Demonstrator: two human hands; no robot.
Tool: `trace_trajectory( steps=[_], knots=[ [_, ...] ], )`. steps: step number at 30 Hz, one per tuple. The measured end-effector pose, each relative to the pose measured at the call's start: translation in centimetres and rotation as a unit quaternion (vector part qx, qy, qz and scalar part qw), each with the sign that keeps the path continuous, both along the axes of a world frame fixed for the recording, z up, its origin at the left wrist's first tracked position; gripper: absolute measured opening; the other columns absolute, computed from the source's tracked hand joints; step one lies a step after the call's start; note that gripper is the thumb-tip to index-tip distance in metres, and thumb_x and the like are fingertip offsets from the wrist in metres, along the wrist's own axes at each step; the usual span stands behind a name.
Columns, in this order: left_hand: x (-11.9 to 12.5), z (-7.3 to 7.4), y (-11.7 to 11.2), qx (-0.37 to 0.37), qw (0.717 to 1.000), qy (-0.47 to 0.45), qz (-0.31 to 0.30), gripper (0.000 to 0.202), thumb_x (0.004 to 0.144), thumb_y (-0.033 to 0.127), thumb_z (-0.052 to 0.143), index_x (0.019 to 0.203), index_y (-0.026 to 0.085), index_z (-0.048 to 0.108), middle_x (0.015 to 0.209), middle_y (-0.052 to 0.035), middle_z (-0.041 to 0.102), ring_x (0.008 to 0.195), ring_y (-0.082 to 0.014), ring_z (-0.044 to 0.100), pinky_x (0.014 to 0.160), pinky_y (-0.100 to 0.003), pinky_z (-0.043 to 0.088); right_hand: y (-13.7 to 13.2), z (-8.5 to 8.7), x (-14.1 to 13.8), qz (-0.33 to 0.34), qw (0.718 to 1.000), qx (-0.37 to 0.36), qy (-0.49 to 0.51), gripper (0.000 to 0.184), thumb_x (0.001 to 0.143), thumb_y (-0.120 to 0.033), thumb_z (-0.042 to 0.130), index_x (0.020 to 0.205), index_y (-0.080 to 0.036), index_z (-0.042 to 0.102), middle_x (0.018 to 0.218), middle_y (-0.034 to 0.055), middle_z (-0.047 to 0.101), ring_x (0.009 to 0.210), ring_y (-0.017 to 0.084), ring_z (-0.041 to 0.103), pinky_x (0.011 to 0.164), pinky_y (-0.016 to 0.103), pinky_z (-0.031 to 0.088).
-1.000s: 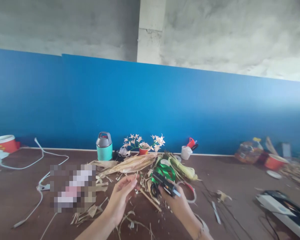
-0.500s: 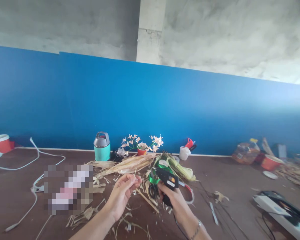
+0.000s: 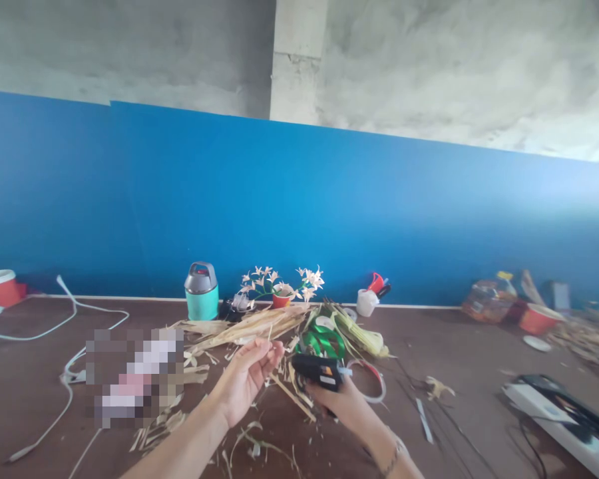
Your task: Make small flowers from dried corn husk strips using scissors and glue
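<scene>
My right hand is wrapped round the grip of a black glue gun, whose nozzle points left. To its left, my left hand is raised with thumb and fingers pinched on a thin pale strip, only its tip showing above the fingers. The two hands are apart. Behind the glue gun lies a roll of green ribbon, beside green corn husks. Dry corn husks spread beyond my left hand. A red and clear ring-shaped band rests right of the gun.
Pale flowers stand in a red cup near the blue partition. A teal flask is left of them, a white cup right. Husk scraps litter the brown table; white cables run left.
The glue gun has swung leftward and levelled, its nozzle now closer to my left hand. My left hand has stayed nearly in place, still pinching the strip.
</scene>
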State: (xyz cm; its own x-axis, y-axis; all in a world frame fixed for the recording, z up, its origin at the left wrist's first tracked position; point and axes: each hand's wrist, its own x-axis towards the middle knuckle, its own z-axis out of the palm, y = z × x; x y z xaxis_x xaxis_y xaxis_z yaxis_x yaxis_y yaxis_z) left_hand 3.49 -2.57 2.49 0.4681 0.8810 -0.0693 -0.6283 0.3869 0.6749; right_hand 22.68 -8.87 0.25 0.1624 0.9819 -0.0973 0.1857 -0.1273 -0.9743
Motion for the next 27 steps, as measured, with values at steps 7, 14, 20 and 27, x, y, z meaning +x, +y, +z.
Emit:
trace_trajectory(
  steps=[7, 14, 20, 27],
  knots=[
    [0.0, -0.6, 0.2, 0.017, 0.999, 0.041, -0.009, 0.008, 0.071, 0.017, 0.069, 0.066, 0.014, 0.063, 0.084, -0.0052, 0.069, 0.083, -0.0135, 0.064, 0.076, -0.018, 0.05, -0.2, 0.7, 0.1, -0.043, 0.998, 0.054, 0.014, 0.024, 0.061, -0.038, 0.068, 0.061, -0.015, 0.06, 0.051, -0.0021, 0.054, 0.048, 0.011, 0.044, 0.05, 0.024, 0.037],
    [0.0, -1.0, -0.2, 0.036, 0.993, 0.109, -0.02, 0.014, 0.066, 0.024, 0.071, 0.063, 0.015, 0.061, 0.08, -0.0054, 0.07, 0.079, -0.0142, 0.064, 0.077, -0.022, 0.047, 0.2, 0.0, 0.8, -0.05, 0.992, 0.104, 0.046, 0.032, 0.07, -0.045, 0.061, 0.059, -0.016, 0.058, 0.048, -0.0018, 0.052, 0.048, 0.012, 0.047, 0.053, 0.026, 0.04],
    [-2.0, -1.4, -2.6, 0.103, 0.916, 0.337, -0.193, 0.013, 0.058, 0.024, 0.072, 0.059, 0.016, 0.062, 0.064, -0.0049, 0.069, 0.063, -0.0173, 0.064, 0.06, -0.026, 0.047, 1.3, -0.9, 1.7, -0.155, 0.983, 0.091, -0.023, 0.036, 0.059, -0.05, 0.068, 0.051, -0.018, 0.054, 0.041, -0.0018, 0.049, 0.041, 0.013, 0.042, 0.043, 0.027, 0.035],
    [-2.2, 0.2, -1.6, 0.143, 0.895, 0.421, -0.035, 0.02, 0.064, 0.037, 0.067, 0.067, 0.018, 0.063, 0.059, 0.0008, 0.063, 0.041, -0.0088, 0.049, 0.039, -0.018, 0.025, 0.1, 0.9, 0.4, -0.074, 0.989, 0.128, 0.024, 0.038, 0.07, -0.046, 0.061, 0.047, -0.017, 0.051, 0.046, -0.0018, 0.05, 0.049, 0.013, 0.046, 0.055, 0.027, 0.04]
  ],
)
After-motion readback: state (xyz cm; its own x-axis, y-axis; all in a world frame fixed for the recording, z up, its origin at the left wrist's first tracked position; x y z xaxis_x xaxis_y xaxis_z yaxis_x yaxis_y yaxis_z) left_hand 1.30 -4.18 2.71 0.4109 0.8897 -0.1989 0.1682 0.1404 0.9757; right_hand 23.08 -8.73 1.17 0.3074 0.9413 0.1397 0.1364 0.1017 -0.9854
